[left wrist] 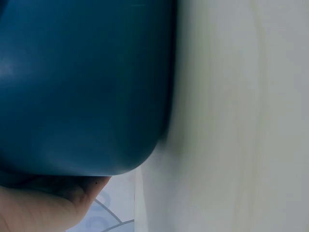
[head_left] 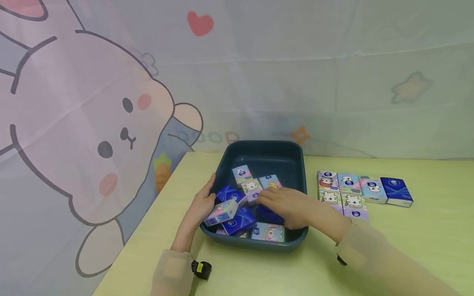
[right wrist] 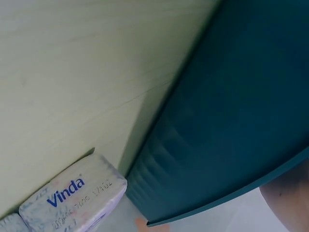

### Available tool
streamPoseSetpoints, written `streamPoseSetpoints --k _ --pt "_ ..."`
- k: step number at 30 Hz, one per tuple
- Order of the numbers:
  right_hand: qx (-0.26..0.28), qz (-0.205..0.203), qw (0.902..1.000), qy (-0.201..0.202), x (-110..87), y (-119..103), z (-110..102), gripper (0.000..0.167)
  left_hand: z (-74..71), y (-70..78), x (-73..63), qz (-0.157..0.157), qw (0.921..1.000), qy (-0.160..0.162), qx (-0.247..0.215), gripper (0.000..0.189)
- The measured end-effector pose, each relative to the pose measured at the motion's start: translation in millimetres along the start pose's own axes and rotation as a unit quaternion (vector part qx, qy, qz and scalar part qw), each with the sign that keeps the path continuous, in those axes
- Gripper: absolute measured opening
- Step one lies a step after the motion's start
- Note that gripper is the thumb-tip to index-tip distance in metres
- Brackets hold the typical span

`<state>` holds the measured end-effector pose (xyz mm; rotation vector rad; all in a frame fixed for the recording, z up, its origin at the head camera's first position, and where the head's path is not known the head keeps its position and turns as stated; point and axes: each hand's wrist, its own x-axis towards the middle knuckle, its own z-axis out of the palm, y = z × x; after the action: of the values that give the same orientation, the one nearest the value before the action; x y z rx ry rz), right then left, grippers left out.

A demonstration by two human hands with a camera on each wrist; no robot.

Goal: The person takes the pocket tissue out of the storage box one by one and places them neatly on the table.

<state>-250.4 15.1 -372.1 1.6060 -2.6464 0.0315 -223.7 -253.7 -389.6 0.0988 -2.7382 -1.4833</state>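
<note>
So the bin has a loose heap of packs, mostly from 5 to 11 o'clock, lying any old way like they were just dumped in. The other packs sit out at 3 o'clock on the table, laid edge to edge, so I'd guess someone wants them tidy.

Left hand is on the bin's wall around 8 o'clock, likely steadying it; fingers run up along the side, can't tell if it's truly gripping.

Right hand comes in over the rim from 4 o'clock, back up, fingers bent down toward 10, over a blue pack. Fingertips are hidden, so no clue whether it's got hold of anything.
</note>
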Motion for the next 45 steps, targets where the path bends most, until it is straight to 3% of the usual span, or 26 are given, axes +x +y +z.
streamPoseSetpoints --k 5,10,23,27,30,37,45 --pt "0.000 0.025 0.9995 0.019 -4.1 -1 -3 0.071 0.0 0.2 0.5 0.001 1.0000 0.000 0.003 0.060" --pt "0.008 0.043 0.9970 0.063 -11.5 0 -5 0.078 -0.6 0.3 0.6 0.000 0.9999 0.001 0.012 0.060" --pt "0.050 0.088 0.9806 0.168 -35.5 -9 -17 0.084 -2.1 -3.4 0.5 0.001 0.9999 0.002 0.016 0.061" --pt "0.041 0.087 0.9761 0.195 -45.4 -13 -26 0.084 -3.7 -3.8 2.1 -0.001 0.9999 0.004 0.016 0.061" --pt "0.027 0.090 0.9755 0.199 -52.3 -15 -33 0.083 -4.5 -3.7 3.5 -0.001 0.9998 0.004 0.017 0.061" --pt "0.037 0.140 0.9727 0.181 -77.8 -14 -51 0.083 -3.1 -2.4 4.4 0.000 0.9999 0.000 0.015 0.061" --pt "0.003 0.148 0.9642 0.220 -116.2 7 -54 0.082 -3.2 -3.9 4.8 0.002 0.9999 -0.003 0.013 0.061"
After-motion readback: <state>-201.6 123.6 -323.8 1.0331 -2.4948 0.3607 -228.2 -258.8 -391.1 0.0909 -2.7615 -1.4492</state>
